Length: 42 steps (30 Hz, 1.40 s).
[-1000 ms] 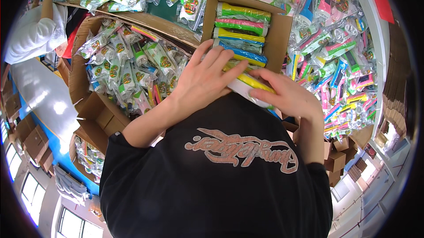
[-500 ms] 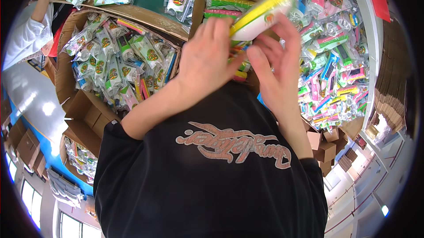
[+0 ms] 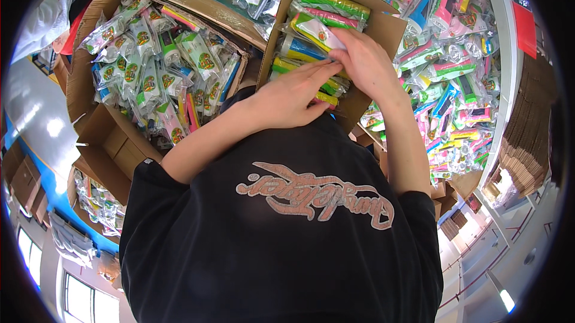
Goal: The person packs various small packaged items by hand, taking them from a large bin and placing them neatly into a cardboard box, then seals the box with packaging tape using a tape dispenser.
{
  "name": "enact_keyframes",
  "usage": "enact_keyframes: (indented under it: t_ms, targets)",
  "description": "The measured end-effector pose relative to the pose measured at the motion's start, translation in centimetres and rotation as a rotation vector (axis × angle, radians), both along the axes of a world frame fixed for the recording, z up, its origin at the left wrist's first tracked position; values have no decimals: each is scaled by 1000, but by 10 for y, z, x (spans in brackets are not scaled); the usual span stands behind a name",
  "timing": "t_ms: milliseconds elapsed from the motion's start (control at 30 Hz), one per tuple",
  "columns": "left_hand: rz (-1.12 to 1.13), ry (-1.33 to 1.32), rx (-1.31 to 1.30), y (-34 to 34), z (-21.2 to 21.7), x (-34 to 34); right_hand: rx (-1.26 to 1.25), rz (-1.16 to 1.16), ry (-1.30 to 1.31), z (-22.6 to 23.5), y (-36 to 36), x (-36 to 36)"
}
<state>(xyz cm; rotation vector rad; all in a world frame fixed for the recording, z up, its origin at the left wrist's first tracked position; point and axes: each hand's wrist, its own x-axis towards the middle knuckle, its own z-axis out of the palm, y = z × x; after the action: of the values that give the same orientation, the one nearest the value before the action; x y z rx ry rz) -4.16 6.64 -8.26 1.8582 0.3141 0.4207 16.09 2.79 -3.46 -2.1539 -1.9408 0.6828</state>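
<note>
One right hand bends over one end of a white, green and yellow pack. Its fingers and thumb are curled at that end, but one cannot tell how tightly they pinch, since the fingertips are partly hidden. The left hand is laid out nearly flat just beside it, fingers long and thumb spread, and seems to grip nothing. It may lie that way to keep the packs below it down and in line.

The white, green and yellow pack sits slantwise on top of others in a brown box, right under the right fingers. Just past those fingers are a pink pack and then a yellow pack. A blue pack lies between the two hands. These lie side by side, likely because long shapes fit best that way.

Farther out, to the left of the left hand, a big box is full of jumbled packs. Closer in below it is a small open box. To the right of the right hand spreads a bright pile of bagged packs, all loose, perhaps so any one is easy to reach.
</note>
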Motion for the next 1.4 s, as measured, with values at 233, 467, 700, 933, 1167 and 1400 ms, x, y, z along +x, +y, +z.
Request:
enact_keyframes:
  t_ms: [233, 467, 700, 933, 1167, 1400]
  targets:
    - [596, 224, 231, 48, -20, -24, -244, 61, -29, -21, 38, -5]
    - [283, 486, -62, 41, -21, -28, -329, 162, -172, -11, 55, 3]
    - [297, 452, -103, 43, -23, -31, -195, -82, 14, -44, 24, 0]
    - [306, 415, -98, 43, -29, -30, -274, -69, 5, -33, 45, 3]
    - [323, 383, -97, 44, -30, -30, -231, 6, 2, -42, 45, 4]
    - [296, 383, -131, 44, -34, -26, -306, 62, -92, -54, 46, 7]
